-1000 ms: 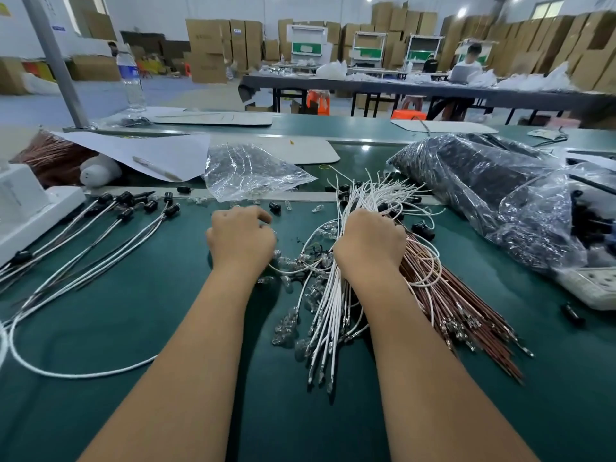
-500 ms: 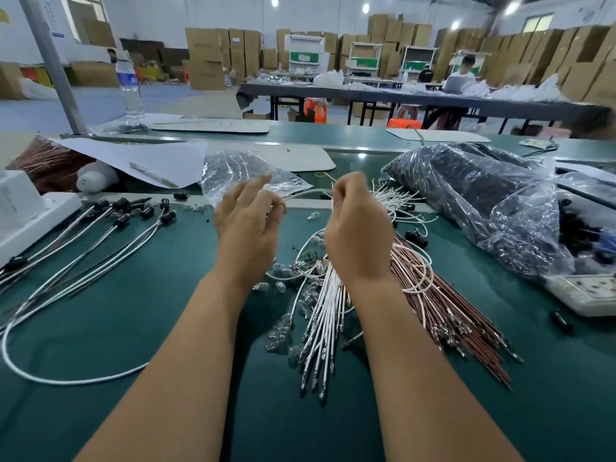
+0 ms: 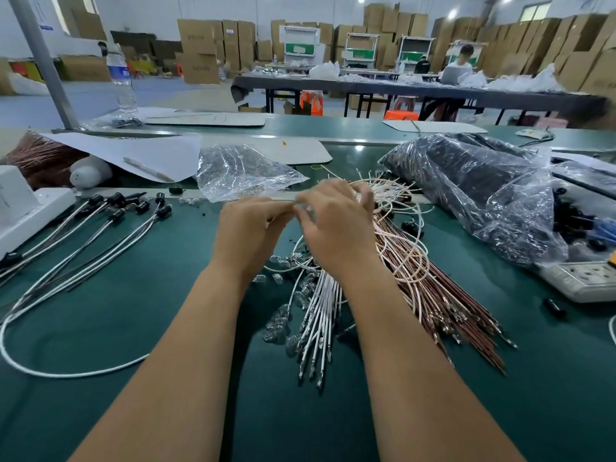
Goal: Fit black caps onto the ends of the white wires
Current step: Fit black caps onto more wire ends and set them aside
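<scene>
Green surface (image 3: 100, 328): left hand (image 3: 248, 233) and right hand (image 3: 336, 228) meet, fingers curled, pinching something unclear, above white wires (image 3: 321, 315)

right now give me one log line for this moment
left hand: meets right | right hand: fingertips pinching something small | white wires: bundle below | capped wires: left
</scene>
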